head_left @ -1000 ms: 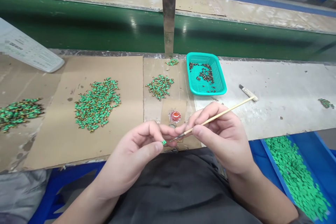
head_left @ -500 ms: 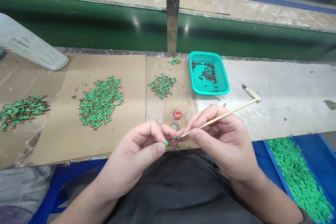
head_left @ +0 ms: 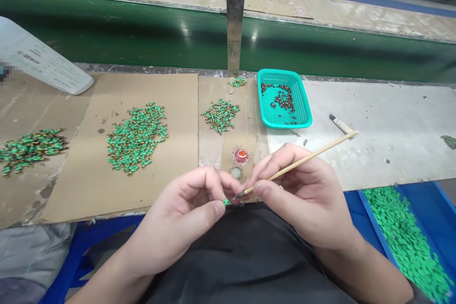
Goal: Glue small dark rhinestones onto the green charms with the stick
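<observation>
Between thumb and fingertips, my left hand point(head_left: 192, 213) pinches a small green piece point(head_left: 225, 202). My right hand point(head_left: 299, 194) is closed around a thin wooden brush point(head_left: 302, 159), whose dark tip touches or nearly touches the green piece. Just beyond the fingertips sit a small red dish point(head_left: 241, 156) and a round pale dish with a beaded rim point(head_left: 235, 172). Piles of green and gold pieces lie on the cardboard: a large pile point(head_left: 137, 138), a smaller pile point(head_left: 221, 116) and a little cluster point(head_left: 237, 82) behind it.
A turquoise basket point(head_left: 306, 104) holds small dark pieces. A flat brush point(head_left: 340, 124) lies to its right. Another green pile point(head_left: 33, 147) and a white container point(head_left: 46, 59) are at the left. Green discs point(head_left: 409, 242) fill a blue tray at the lower right. A metal post point(head_left: 235, 19) stands behind.
The green piece and the brush tip have moved slightly down, toward my body. The beaded dish shows more fully. Both hands keep their hold.
</observation>
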Action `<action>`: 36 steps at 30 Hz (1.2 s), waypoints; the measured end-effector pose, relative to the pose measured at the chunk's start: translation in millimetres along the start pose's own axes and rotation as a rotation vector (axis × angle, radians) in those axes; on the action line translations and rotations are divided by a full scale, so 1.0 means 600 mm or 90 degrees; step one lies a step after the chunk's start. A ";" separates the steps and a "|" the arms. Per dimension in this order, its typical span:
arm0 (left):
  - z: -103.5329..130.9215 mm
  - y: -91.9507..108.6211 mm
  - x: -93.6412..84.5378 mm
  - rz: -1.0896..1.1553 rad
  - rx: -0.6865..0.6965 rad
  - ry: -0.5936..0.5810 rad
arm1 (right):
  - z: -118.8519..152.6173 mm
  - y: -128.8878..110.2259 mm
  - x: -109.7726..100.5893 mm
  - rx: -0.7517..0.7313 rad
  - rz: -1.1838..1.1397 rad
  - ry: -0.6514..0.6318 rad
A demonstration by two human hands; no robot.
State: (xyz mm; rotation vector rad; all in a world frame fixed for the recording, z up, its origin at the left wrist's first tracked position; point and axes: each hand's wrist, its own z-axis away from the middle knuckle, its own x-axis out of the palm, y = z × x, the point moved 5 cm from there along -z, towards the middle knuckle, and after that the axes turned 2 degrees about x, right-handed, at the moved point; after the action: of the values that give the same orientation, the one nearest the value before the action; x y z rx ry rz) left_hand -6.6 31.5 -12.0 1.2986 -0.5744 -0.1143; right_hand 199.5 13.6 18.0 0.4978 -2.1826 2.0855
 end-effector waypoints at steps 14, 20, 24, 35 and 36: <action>0.006 -0.002 -0.001 0.034 0.001 -0.012 | 0.004 0.002 0.003 0.036 -0.076 0.021; 0.003 -0.001 0.000 0.022 0.004 -0.009 | 0.007 0.003 0.002 0.034 -0.049 0.019; 0.002 0.002 0.001 0.015 0.007 -0.007 | 0.007 0.002 0.003 0.035 -0.069 0.021; 0.005 -0.001 -0.003 0.016 0.012 -0.018 | 0.009 -0.002 0.002 0.024 -0.061 0.030; 0.005 0.000 -0.003 0.016 0.012 -0.018 | 0.009 -0.003 0.002 0.023 -0.063 0.034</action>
State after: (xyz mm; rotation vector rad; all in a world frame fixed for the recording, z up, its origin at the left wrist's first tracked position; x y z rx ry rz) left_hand -9.3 29.7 -12.3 1.3087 -0.6177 -0.1069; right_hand 199.6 7.8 19.8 0.5348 -2.0518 2.0661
